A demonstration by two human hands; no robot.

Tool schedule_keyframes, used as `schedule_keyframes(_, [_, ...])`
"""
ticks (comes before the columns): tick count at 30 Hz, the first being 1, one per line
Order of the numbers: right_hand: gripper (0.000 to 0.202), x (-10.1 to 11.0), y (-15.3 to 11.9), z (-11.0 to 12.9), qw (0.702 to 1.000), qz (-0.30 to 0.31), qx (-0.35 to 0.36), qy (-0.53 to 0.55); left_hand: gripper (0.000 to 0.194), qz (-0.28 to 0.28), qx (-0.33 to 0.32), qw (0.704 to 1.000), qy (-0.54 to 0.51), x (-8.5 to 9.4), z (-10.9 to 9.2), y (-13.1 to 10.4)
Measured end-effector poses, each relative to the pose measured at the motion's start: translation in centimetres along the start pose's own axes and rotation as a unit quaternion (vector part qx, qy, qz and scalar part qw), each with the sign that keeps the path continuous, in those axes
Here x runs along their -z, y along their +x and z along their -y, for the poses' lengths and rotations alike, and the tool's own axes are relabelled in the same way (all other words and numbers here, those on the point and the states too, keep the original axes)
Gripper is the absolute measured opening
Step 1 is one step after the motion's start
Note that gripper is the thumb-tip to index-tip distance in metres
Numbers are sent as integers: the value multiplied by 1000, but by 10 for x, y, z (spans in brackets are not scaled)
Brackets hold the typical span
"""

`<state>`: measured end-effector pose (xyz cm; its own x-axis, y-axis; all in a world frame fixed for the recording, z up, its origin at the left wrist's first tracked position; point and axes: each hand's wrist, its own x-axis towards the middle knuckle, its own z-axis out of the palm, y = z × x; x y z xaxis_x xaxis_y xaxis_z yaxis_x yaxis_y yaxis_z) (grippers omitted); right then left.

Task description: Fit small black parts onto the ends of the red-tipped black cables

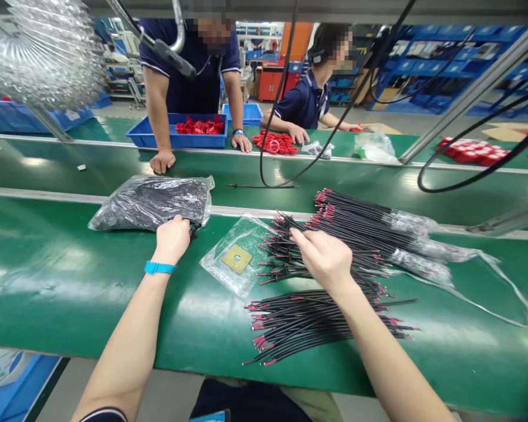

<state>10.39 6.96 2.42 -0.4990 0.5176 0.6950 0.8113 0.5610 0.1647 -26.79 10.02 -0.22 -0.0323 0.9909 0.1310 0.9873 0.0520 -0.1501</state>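
Note:
My left hand [173, 239], a blue band at its wrist, is closed at the near right end of a clear plastic bag [152, 202] full of black parts. Dark pieces stick out beside its fingers; what exactly it grips is hidden. My right hand [325, 258] pinches a small black part at the left ends of a pile of black cables [281, 252] with red wire tips. Closer to me lies a loose row of similar cables [299, 322]. Between my hands, a yellowish square plate with a hole [236, 259] lies on or in a clear flat bag [211, 261].
Bundled black cables [356, 217] with plastic-wrapped ends lie at right, beside a white strip [506, 287]. Across the green bench, two people work near a blue tray [145, 133] and red rings [275, 142]. A black cord [264, 152] hangs ahead; a foil duct [48, 53] hangs upper left.

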Motion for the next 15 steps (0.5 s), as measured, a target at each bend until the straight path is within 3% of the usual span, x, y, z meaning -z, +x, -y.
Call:
schedule_keyframes(5, [27,-26,19,-33,996,83,-16,31,32,-24,-2,999,-22,4,-6,-1])
schedule_keyframes(9, [18,-48,6,-36,989,143,-27,33,29,-31,-1,998,-50,7,-10,-2])
schedule_keyframes(13, [23,-23,-25,-6,980,111,-124,110,36,-85,-11,994,-64,7,-14,-5])
schedule_keyframes(15, [22,-1,-40,17,960,172,-117,189,38,-110,-20,991,-69,5,-16,-6])
